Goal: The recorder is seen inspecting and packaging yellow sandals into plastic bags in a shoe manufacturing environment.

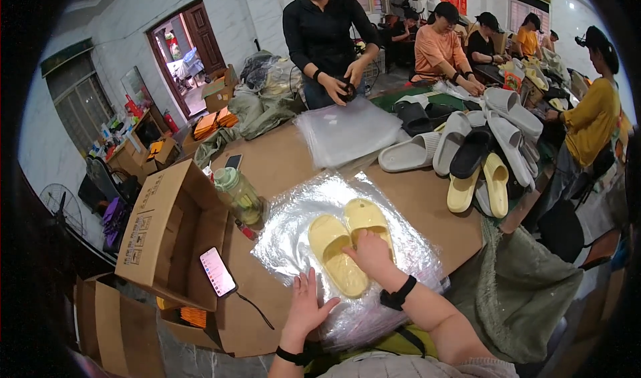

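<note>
Two pale-yellow moulded slippers (pixel 337 256) — smooth, broad-strapped — atop clear plastic sheets (pixel 287 219), right hand (pixel 374 254) at four o'clock, grip unclear, left hand (pixel 309 309) splayed, seven o'clock

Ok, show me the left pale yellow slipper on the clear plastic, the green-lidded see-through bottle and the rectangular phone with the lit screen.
Left pale yellow slipper (pixel 344 269), head view: on its footbed.
Green-lidded see-through bottle (pixel 240 200), head view: on its body.
Rectangular phone (pixel 218 272), head view: on its lit screen.

Room to pass lay over the brown table (pixel 434 206), between the plastic bags (pixel 280 228) and the slipper pile (pixel 474 151) — to the left, the bottle (pixel 238 198) and open box (pixel 157 224) blocked the way, a phone (pixel 218 271) lying low beside the box.
</note>
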`<state>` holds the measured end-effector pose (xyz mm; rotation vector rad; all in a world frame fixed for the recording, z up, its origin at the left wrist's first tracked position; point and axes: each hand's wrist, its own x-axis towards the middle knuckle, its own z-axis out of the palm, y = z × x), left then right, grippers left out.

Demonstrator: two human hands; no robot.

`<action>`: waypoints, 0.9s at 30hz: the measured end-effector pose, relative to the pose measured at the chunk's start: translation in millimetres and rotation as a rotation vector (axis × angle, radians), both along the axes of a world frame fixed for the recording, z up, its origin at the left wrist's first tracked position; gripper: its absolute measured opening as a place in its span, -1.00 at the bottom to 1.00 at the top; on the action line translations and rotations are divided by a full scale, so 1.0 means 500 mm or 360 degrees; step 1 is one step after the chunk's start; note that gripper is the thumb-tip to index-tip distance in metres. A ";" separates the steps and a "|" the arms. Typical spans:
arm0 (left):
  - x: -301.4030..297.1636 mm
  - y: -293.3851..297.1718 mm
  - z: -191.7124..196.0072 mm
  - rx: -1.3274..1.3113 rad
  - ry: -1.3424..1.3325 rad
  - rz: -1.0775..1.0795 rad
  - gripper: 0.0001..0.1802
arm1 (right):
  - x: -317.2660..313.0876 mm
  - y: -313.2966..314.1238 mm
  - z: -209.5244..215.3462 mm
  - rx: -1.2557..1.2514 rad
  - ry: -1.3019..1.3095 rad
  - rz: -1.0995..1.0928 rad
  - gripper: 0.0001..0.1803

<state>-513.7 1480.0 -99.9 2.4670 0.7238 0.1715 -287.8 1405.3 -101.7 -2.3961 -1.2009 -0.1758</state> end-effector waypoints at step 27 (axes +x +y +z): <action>-0.003 0.001 -0.044 0.0233 0.0204 -0.0054 0.42 | 0.008 -0.443 -0.047 0.0793 0.0837 -0.0468 -0.82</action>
